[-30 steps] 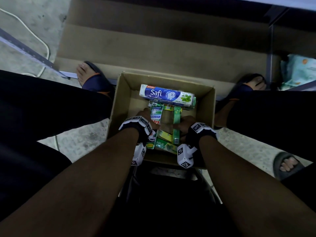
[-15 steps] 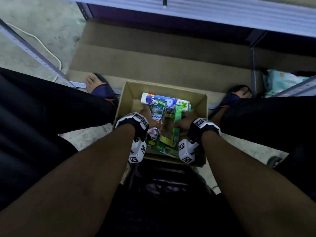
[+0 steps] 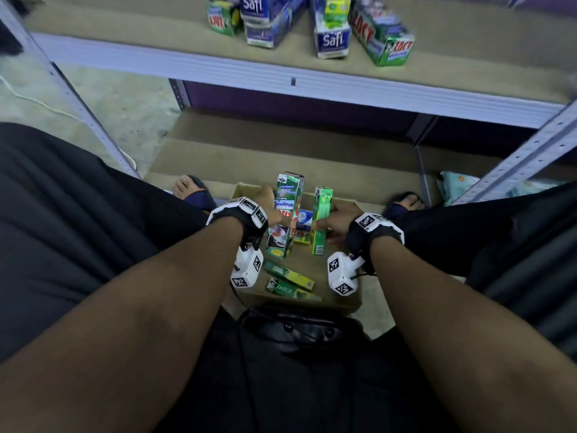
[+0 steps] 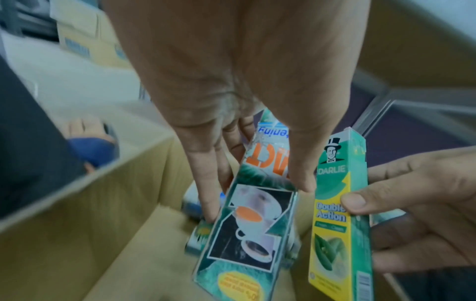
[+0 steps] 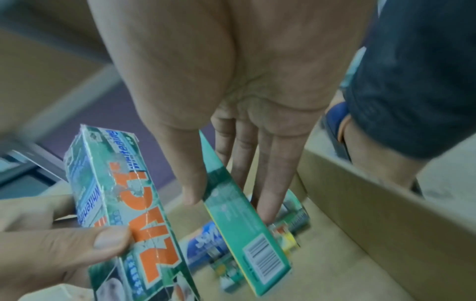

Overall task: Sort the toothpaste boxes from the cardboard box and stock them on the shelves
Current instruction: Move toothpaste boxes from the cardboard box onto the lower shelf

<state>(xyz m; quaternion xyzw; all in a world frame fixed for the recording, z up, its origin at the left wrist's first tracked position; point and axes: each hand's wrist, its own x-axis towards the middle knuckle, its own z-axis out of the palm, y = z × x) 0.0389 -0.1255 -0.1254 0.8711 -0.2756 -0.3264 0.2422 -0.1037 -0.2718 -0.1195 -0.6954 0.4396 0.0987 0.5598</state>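
Over cardboard box (image 3: 349, 300) — left hand (image 3: 271, 204) grips Zact box (image 3: 285, 214), right hand (image 3: 338, 220) Darlie box (image 3: 321, 221).

Stocked toothpaste boxes (image 3: 331, 29) crowd the shelf (image 3: 131, 32) from 12 to 1 o'clock; its 11 o'clock stretch lies bare. Cardboard box (image 3: 349, 300) walls hem both wrists.

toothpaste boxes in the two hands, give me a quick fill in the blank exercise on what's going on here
1. The left hand holds the box with a picture of ____ on it.
2. The right hand holds the green and yellow box of the brand ____.
3. Both hands are above the open ____ box.
4. The blue boxes on the shelf above bear the name ____.

Missing words: cups; Darlie; cardboard; Safi
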